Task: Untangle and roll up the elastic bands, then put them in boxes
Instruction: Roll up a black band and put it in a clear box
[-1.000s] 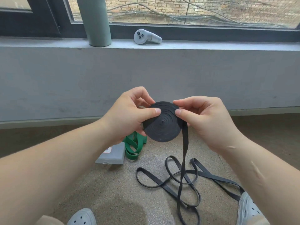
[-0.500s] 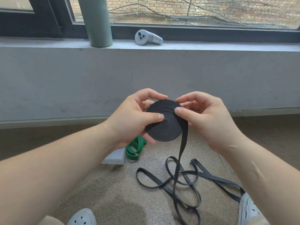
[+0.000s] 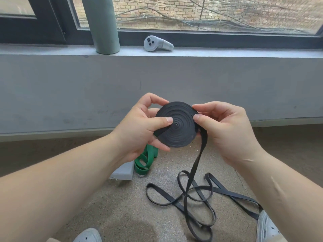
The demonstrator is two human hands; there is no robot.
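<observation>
A black elastic band is wound into a flat spiral roll (image 3: 178, 130) held up in front of me. My left hand (image 3: 139, 130) grips the roll, thumb pressed near its centre and fingers behind. My right hand (image 3: 225, 130) pinches the roll's right edge where the loose strip leaves it. The loose tail (image 3: 194, 172) hangs down to tangled black loops (image 3: 192, 199) on the floor. A green band (image 3: 145, 161) lies partly rolled beside a grey box (image 3: 123, 172), both partly hidden by my left hand.
A grey wall with a window sill (image 3: 227, 53) stands ahead, bearing a green bottle (image 3: 103, 25) and a white controller (image 3: 157, 44). My shoes show at the bottom left (image 3: 87, 235) and bottom right (image 3: 269, 227). The floor is speckled stone.
The roll has turned and grown slightly as more strip wound on. Both hands shifted grip around it, and the hanging tail swung a little to the left.
</observation>
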